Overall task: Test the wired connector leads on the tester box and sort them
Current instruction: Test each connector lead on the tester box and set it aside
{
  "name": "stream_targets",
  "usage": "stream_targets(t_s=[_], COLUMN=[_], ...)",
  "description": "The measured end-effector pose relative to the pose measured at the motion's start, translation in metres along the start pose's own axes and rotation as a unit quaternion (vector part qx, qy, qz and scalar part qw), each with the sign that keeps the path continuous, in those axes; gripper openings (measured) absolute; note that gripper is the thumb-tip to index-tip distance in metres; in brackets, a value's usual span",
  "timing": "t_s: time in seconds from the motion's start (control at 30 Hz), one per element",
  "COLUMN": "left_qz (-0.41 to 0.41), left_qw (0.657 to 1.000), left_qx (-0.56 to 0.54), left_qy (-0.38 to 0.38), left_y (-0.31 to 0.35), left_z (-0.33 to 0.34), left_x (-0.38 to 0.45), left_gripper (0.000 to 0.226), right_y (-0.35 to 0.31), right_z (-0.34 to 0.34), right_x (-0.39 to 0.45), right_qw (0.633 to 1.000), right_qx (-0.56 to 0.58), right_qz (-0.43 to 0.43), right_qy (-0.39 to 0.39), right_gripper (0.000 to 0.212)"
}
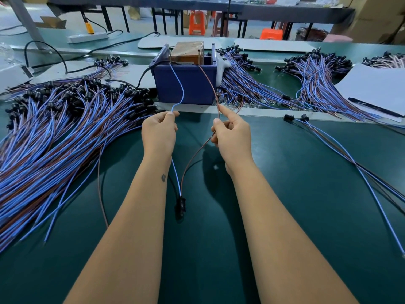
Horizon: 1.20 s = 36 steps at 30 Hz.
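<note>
One lead is under test: its black connector (181, 205) hangs between the forearms above the counter (285, 172). The left hand (159, 131) pinches the blue wire (179, 88), the right hand (232, 137) the brown wire (210, 84), both reaching the tester box (186, 84). Judging by this, sorting onto a pile comes next.

- A factory assembly workshop, seen from a seated worker's place at a long bench with a green mat (285, 194).
- Big heaps of identical blue-and-brown wire leads (54, 132) with black connectors cover the bench on the left, with more heaps (317, 80) at the right.
- A blue plastic bin (186, 84) holding a tester box stands at the middle.
- A white power strip (87, 37) lies at the back.
- Behind stand more long work tables (285, 9), orange plastic stools (197, 23) and cardboard cartons (377, 16).
</note>
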<state>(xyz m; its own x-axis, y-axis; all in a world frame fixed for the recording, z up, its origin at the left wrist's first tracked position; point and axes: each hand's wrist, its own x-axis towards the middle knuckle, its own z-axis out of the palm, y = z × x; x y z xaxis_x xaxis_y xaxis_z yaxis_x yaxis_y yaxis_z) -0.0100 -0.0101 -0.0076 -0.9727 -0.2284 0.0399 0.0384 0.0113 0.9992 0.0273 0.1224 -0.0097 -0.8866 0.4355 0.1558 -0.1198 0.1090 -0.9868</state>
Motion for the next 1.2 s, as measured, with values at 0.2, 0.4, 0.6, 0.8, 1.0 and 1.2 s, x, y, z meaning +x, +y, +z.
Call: stream_targets(t_s=[0.2,0.4,0.6,0.8,1.0,1.2], left_qz=[0.002,0.009,0.008,-0.013,-0.024,-0.031], left_qw=[1.0,1.0,1.0,1.0,0.998,0.995], left_qx=[0.004,0.022,0.019,-0.017,-0.059,-0.095], left_qy=[-0.005,-0.017,-0.017,-0.003,0.008,0.018], left_y=[0.0,0.0,-0.002,-0.002,-0.002,-0.001], left_z=[0.0,0.001,0.002,0.0,-0.002,-0.005], left_x=[0.0,0.001,0.003,0.009,0.011,0.009], left_gripper=[0.025,0.025,0.026,0.025,0.026,0.027], right_y=[0.0,0.001,0.001,-0.001,-0.001,0.0], right_z=[0.001,0.002,0.002,0.001,0.001,0.001], right_x=[0.001,0.003,0.004,0.004,0.003,0.003], right_qw=[1.0,1.0,1.0,1.0,1.0,1.0], right_qx=[-0.013,-0.013,-0.002,-0.004,-0.02,-0.012], right_qz=[-0.002,0.0,0.003,0.002,0.001,0.001], right_qy=[-0.007,-0.009,-0.013,-0.017,-0.017,-0.02], right_gripper=[0.042,0.043,0.043,0.042,0.042,0.042])
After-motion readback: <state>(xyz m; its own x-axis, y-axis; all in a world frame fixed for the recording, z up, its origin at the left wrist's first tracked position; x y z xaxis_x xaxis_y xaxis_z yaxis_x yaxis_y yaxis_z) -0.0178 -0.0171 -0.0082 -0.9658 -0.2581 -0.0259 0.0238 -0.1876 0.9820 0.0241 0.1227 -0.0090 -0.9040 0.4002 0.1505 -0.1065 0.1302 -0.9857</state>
